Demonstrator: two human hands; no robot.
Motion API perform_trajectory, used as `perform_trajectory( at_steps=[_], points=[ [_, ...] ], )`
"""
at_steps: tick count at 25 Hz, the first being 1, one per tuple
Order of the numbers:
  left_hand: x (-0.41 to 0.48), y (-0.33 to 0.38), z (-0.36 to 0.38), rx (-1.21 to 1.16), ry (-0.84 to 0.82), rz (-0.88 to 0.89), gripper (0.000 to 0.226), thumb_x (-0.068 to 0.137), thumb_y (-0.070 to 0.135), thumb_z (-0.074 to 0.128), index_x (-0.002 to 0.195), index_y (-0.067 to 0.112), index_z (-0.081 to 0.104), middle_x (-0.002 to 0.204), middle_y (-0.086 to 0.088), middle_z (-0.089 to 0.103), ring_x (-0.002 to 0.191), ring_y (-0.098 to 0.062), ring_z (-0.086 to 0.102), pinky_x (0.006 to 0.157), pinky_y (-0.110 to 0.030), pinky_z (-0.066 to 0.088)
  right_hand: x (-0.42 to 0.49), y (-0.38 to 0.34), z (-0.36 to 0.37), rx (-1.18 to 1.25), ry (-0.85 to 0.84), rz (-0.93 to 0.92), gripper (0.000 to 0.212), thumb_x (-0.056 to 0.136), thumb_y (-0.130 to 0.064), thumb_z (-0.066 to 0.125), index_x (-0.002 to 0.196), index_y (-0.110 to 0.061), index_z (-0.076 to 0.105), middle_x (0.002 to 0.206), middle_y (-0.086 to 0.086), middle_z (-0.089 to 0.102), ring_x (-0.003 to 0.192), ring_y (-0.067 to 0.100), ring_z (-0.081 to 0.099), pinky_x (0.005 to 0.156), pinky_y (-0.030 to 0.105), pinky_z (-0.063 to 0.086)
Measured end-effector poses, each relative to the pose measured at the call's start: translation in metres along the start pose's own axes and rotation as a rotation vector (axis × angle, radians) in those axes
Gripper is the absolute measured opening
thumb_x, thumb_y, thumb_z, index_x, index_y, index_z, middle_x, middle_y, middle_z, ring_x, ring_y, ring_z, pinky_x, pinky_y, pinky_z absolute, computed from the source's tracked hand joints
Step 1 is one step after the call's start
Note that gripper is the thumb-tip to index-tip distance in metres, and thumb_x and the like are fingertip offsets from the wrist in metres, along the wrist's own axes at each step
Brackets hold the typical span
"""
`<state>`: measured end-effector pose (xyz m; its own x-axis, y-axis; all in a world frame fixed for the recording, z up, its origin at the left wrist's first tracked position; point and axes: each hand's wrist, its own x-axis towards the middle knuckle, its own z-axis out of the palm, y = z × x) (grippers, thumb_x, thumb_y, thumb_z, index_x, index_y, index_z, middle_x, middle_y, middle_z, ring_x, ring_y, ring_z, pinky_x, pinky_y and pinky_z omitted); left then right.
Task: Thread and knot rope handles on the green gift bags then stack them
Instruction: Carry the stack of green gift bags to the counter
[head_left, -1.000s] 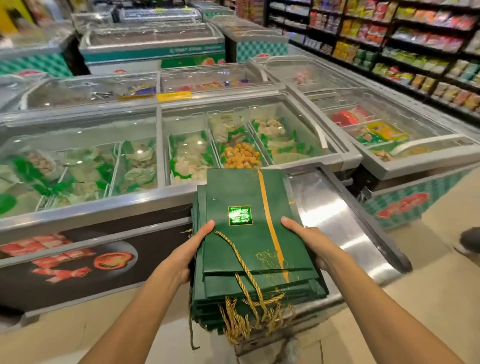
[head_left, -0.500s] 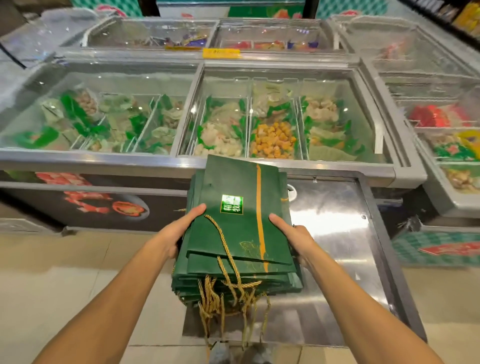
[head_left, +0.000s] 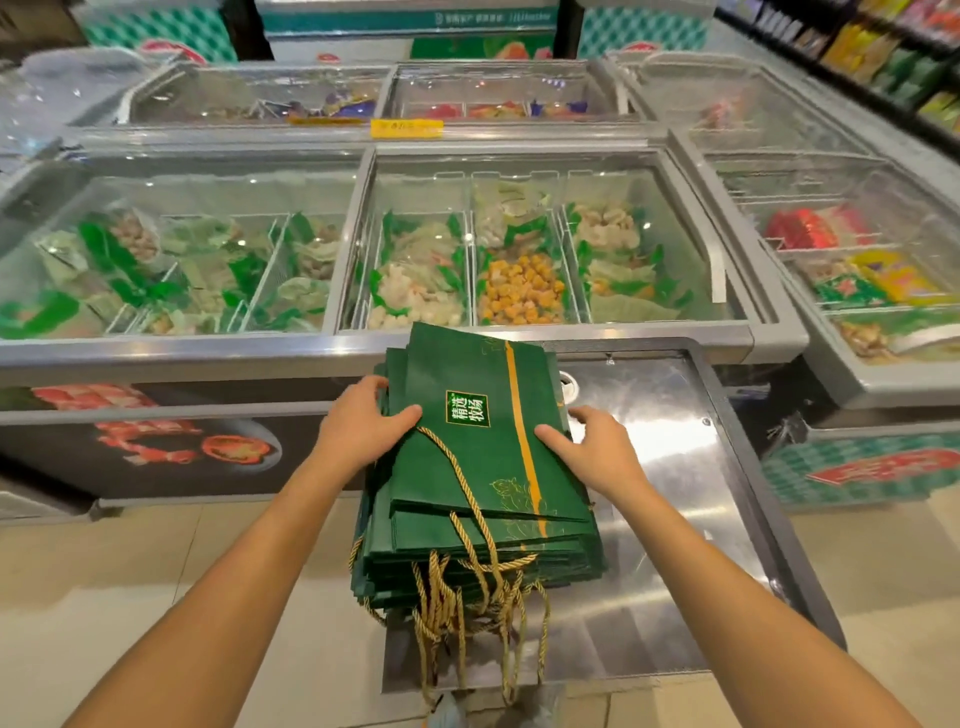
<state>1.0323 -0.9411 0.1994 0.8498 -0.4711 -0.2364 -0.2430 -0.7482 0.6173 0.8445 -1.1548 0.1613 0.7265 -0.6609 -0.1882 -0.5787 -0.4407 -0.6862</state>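
The stack of green gift bags (head_left: 467, 467) lies on the left part of the steel table (head_left: 675, 467), its long axis running from the table's near edge to its far edge. The gold rope handles (head_left: 467, 597) spill over the near edge, toward you. Your left hand (head_left: 358, 431) grips the stack's side by the table's left edge, thumb on top, fingers curled round. Your right hand (head_left: 597, 452) rests on the opposite side, fingers loosely spread, pinching nothing. Both hands are equally close, so squaring the stack likely means pressing inward from both sides.
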Motion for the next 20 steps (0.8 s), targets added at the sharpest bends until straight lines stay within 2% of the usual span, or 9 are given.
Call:
perform_trajectory(
  at_steps=[2,4,8,13,16,18,20],
  points=[
    [-0.003,0.014,-0.004,0.214,0.119,0.187,0.053,0.091,0.040,0.064,0.137,0.015,0.055,0.137,-0.007,0.059,0.124,-0.029,0.055,0.102,-0.046,0.046,-0.002,0.001,-0.001,-0.142,0.026,-0.112,0.049,0.099,-0.041,0.062,0.137,-0.011,0.059,0.131,0.009,0.063,0.119,0.027,0.060,0.091,0.035,0.048],
    [-0.010,0.028,-0.002,0.386,0.160,0.314,0.046,0.093,0.038,0.059,0.134,0.017,0.058,0.133,-0.007,0.060,0.121,-0.029,0.056,0.099,-0.046,0.045,-0.006,0.009,-0.004,-0.330,0.020,-0.196,0.044,0.104,-0.036,0.053,0.142,-0.013,0.055,0.136,0.009,0.059,0.123,0.028,0.056,0.098,0.039,0.048],
    [-0.034,0.057,0.017,0.594,0.071,0.537,0.043,0.097,0.041,0.049,0.133,0.020,0.056,0.128,-0.003,0.062,0.115,-0.025,0.058,0.095,-0.042,0.045,-0.015,0.023,-0.016,-0.558,0.018,-0.308,0.037,0.105,-0.022,0.047,0.142,-0.017,0.054,0.138,0.006,0.058,0.118,0.030,0.058,0.094,0.042,0.051],
    [-0.051,0.074,0.055,0.723,0.006,0.532,0.042,0.099,0.045,0.046,0.134,0.024,0.053,0.130,0.003,0.059,0.119,-0.020,0.054,0.099,-0.040,0.042,-0.001,0.060,-0.032,-0.713,0.035,-0.447,0.031,0.098,-0.012,0.051,0.127,-0.014,0.063,0.125,0.007,0.065,0.109,0.031,0.060,0.086,0.042,0.052],
    [-0.051,0.076,0.067,0.720,0.041,0.510,0.049,0.098,0.050,0.046,0.140,0.025,0.049,0.135,0.004,0.057,0.124,-0.019,0.052,0.103,-0.040,0.042,0.026,0.074,-0.038,-0.755,0.062,-0.582,0.029,0.100,-0.014,0.047,0.122,-0.015,0.065,0.116,0.006,0.068,0.102,0.030,0.064,0.081,0.043,0.056],
    [-0.058,0.074,0.069,0.728,0.077,0.498,0.055,0.096,0.055,0.045,0.143,0.027,0.047,0.138,0.005,0.053,0.128,-0.017,0.049,0.107,-0.041,0.041,0.036,0.074,-0.037,-0.676,0.076,-0.620,0.028,0.103,-0.020,0.044,0.119,-0.016,0.067,0.110,0.005,0.069,0.098,0.030,0.066,0.076,0.042,0.056],
    [-0.068,0.074,0.070,0.743,0.109,0.476,0.061,0.092,0.061,0.040,0.144,0.030,0.044,0.139,0.007,0.052,0.128,-0.016,0.048,0.108,-0.042,0.041,0.041,0.070,-0.029,-0.487,0.063,-0.596,0.024,0.102,-0.023,0.046,0.104,-0.017,0.069,0.089,0.001,0.068,0.082,0.024,0.063,0.067,0.037,0.051]
  ],
)
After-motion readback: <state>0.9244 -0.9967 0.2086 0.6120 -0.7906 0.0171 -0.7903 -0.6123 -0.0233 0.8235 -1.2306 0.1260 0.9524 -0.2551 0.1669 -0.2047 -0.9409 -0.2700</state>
